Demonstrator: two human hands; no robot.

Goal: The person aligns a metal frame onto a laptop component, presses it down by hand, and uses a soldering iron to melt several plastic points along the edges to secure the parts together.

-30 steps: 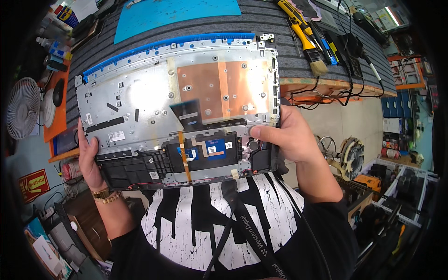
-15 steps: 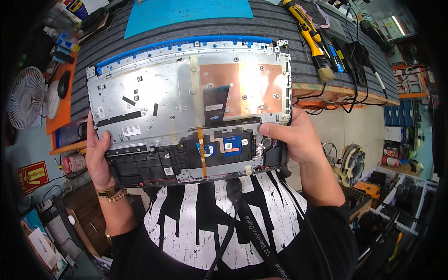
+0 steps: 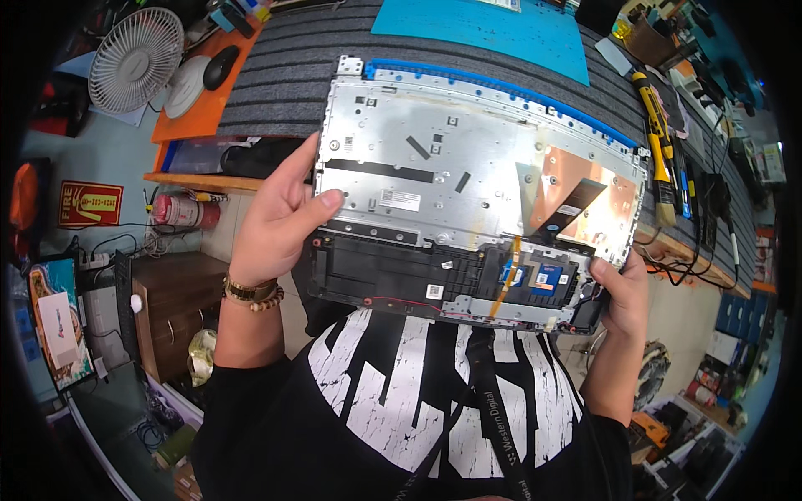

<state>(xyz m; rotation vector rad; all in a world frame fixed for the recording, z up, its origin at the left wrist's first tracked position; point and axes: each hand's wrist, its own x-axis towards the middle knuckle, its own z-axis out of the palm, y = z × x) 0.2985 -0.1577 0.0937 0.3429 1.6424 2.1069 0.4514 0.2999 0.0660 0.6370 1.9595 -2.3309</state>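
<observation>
Between my two hands I hold a laptop top case (image 3: 493, 159), its bare inner side facing up. It has a silver metal plate, a copper patch (image 3: 555, 188), a blue strip (image 3: 501, 88) along the far edge and black plastic nearer me. My left hand (image 3: 280, 221) grips its left edge, thumb on top of the metal and fingers underneath. My right hand (image 3: 622, 292) pinches the near right corner beside the touchpad's back (image 3: 547, 280). A dark ribbon cable (image 3: 576, 204) sticks up over the copper, and amber tape (image 3: 506, 284) crosses the touchpad area.
Beyond the case is a workbench with a grey ribbed mat (image 3: 292, 71) and a blue mat (image 3: 476, 29). A brush (image 3: 664, 204), a yellow-black tool (image 3: 652, 108) and cables lie at right. A white fan (image 3: 138, 58) and a black mouse (image 3: 220, 67) are at left.
The view has turned to the left, so the bench and tools sit farther right. The case has tilted, its right side now lower. Both hands keep hold of it.
</observation>
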